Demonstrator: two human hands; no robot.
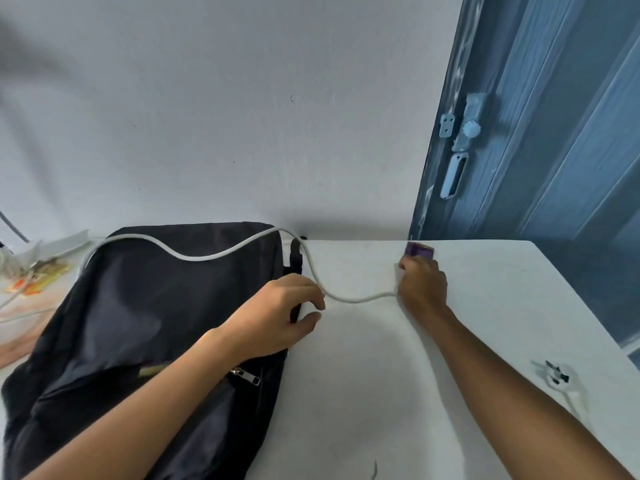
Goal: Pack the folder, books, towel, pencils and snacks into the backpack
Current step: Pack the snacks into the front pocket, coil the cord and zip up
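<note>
A black backpack (149, 306) lies flat on the left half of the white table (363, 393). Its zipper is partly undone near the front, and a strip of something coloured shows in the gap. My left hand (277, 313) rests on the backpack's right edge and pinches a black strap between thumb and fingers. My right hand (422, 285) reaches to the table's far edge and grips a small purple snack pack (419, 250), most of which my fingers hide. A white cable (207, 256) runs over the backpack to my right hand.
Orange and yellow wrappers (38, 275) and white items lie at the far left by the wall. A blue door (540, 140) with a latch stands at the right. A white plug (554, 374) lies near the table's right edge.
</note>
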